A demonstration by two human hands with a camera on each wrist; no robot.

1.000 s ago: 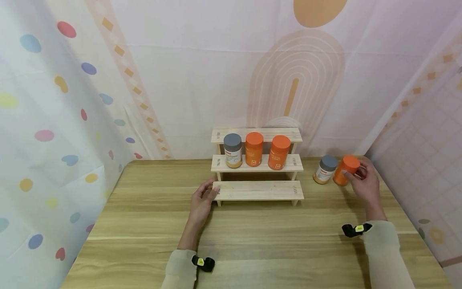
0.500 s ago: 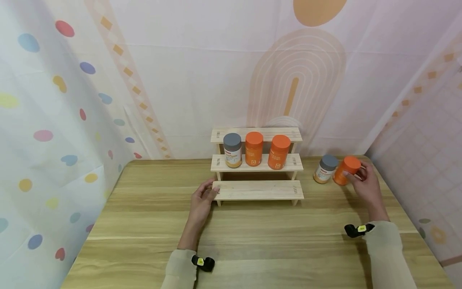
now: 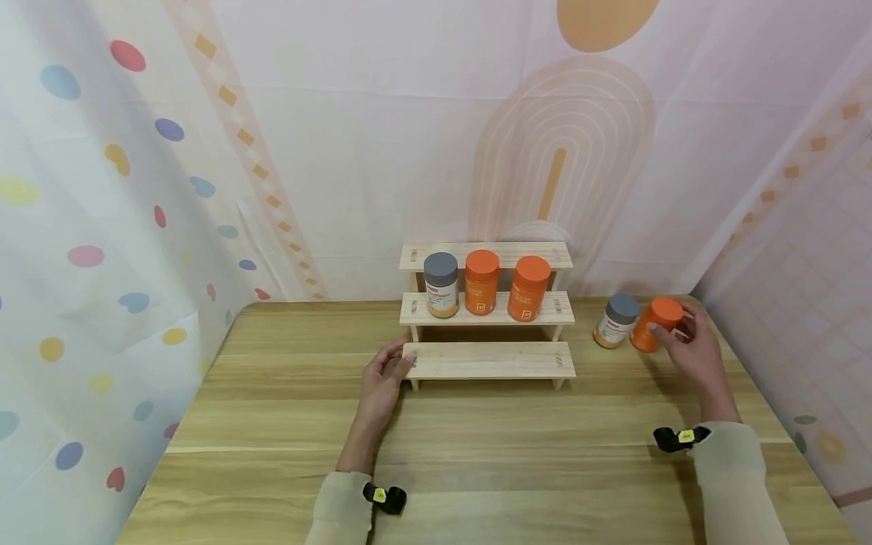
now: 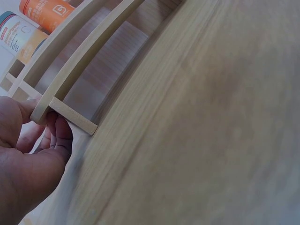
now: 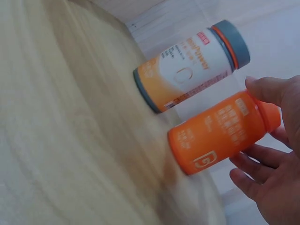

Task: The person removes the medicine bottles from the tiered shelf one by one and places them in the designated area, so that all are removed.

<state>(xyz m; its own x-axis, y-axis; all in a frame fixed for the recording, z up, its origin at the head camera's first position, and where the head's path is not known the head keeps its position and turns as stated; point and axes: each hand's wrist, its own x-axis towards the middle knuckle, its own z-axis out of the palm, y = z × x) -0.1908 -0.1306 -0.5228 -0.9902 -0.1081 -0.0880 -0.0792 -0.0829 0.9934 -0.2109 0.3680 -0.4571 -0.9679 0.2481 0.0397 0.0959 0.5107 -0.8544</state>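
Note:
My left hand [image 3: 381, 382] grips the left end of a three-step wooden display rack [image 3: 487, 359]. In the left wrist view the thumb lies over the lowest board [image 4: 70, 72] and the fingers curl beneath it, beside a leg. Over at the right, my right hand [image 3: 696, 352] holds an orange supplement bottle [image 3: 647, 333] near its cap, thumb on one side and fingers on the other. The bottle [image 5: 215, 136] stands upright on the table. Close to its left is a white-and-orange bottle with a grey cap [image 3: 615, 325], label facing forward.
On the rack's middle step stand a grey-capped bottle [image 3: 441, 291] and two orange bottles, one central [image 3: 481, 291] and one to the right [image 3: 527, 297]. The wood-grain table [image 3: 511, 462] ends at a patterned cloth backdrop [image 3: 354, 174] behind and at both sides.
My right forearm has shifted slightly to the right, with the hand still at the orange bottle. The left hand keeps its hold on the rack.

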